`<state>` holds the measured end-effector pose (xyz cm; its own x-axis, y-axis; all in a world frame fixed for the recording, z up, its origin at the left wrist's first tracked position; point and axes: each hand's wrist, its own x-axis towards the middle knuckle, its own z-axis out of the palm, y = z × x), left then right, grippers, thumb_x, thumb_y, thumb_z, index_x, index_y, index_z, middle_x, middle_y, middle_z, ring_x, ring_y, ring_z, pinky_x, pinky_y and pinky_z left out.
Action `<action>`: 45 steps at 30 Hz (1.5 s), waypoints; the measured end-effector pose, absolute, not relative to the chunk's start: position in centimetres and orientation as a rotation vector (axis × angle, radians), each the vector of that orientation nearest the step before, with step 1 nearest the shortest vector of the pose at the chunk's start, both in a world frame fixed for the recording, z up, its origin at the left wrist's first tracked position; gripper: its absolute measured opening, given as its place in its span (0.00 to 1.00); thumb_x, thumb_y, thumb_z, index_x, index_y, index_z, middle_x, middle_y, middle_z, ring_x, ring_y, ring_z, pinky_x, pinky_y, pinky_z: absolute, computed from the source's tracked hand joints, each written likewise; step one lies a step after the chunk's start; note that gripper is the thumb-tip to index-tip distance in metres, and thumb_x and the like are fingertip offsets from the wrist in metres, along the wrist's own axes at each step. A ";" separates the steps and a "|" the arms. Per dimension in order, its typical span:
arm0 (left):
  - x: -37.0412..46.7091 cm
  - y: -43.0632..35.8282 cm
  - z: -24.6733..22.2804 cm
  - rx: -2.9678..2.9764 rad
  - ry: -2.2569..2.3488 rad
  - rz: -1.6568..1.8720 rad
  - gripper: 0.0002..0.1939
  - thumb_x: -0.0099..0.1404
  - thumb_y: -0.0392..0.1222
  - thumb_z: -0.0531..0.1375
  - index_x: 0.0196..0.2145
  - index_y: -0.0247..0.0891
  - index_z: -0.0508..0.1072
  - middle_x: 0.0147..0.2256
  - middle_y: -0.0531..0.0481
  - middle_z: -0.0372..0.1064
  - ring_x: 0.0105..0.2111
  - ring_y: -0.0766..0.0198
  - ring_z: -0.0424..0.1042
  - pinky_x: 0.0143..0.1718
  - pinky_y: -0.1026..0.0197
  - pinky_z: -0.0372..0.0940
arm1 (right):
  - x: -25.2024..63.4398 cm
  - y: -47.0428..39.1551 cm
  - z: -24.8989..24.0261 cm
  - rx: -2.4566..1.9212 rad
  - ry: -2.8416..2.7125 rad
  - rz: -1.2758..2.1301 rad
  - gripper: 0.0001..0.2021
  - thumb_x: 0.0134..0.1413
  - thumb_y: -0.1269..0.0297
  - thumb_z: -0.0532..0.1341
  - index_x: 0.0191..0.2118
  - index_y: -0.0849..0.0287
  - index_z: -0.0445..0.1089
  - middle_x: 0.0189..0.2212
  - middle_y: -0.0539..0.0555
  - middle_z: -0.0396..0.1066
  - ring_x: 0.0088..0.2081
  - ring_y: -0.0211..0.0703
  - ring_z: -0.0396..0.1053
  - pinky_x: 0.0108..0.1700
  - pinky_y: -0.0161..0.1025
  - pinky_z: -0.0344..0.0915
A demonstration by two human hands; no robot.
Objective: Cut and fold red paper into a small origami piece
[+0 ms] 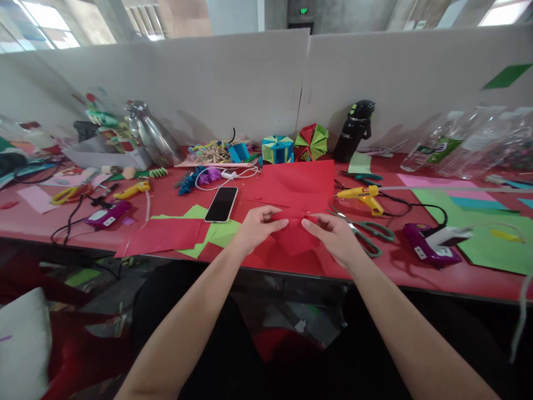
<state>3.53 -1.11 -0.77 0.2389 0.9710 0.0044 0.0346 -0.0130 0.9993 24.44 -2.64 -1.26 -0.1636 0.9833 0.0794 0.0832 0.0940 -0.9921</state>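
Between my two hands is a piece of red paper (296,236), held up at its upper edge just above the red table. My left hand (260,225) pinches its left side between thumb and fingers. On the other side, my right hand (331,233) pinches the right corner the same way. The paper looks creased; red on red makes its exact outline hard to tell. Behind it lies a larger sheet of red paper (300,178). Grey-green handled scissors (368,233) rest just right of my right hand.
A phone (221,204) lies left of my hands, near red and green sheets (162,236). To the right are a yellow glue gun (360,197) and a purple power strip (431,244). Folded paper wheels (277,150), a black bottle (353,132) and a steel jug (152,133) stand along the partition.
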 end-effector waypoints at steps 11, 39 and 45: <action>3.7 -1.6 -0.2 1.578 1.058 0.886 0.15 0.57 0.52 0.68 0.32 0.36 0.75 0.26 0.52 0.70 0.27 0.66 0.68 0.29 0.64 0.60 | 24.4 -2.8 -1.0 -1.213 -1.524 1.142 0.20 0.54 0.45 0.64 0.26 0.58 0.73 0.20 0.47 0.64 0.24 0.36 0.57 0.28 0.36 0.55; 3.4 -1.4 -0.2 1.711 1.139 0.926 0.19 0.67 0.54 0.59 0.29 0.35 0.71 0.24 0.53 0.66 0.25 0.67 0.66 0.26 0.65 0.59 | 25.1 -2.4 -0.7 -1.252 -1.562 1.052 0.21 0.51 0.47 0.66 0.23 0.59 0.66 0.20 0.45 0.56 0.23 0.34 0.53 0.26 0.33 0.54; 2.9 -1.0 -0.1 1.733 1.108 0.997 0.17 0.67 0.52 0.59 0.32 0.35 0.74 0.30 0.49 0.73 0.30 0.64 0.73 0.30 0.65 0.65 | 25.4 -2.3 -0.9 -1.241 -1.466 1.151 0.20 0.49 0.47 0.67 0.23 0.60 0.68 0.21 0.47 0.60 0.24 0.35 0.59 0.29 0.35 0.66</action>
<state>2.94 -1.01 -0.07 0.2959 0.9379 0.1812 0.2793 -0.2663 0.9225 25.35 -2.29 -0.88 -0.1222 0.9911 0.0523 0.1839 0.0744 -0.9801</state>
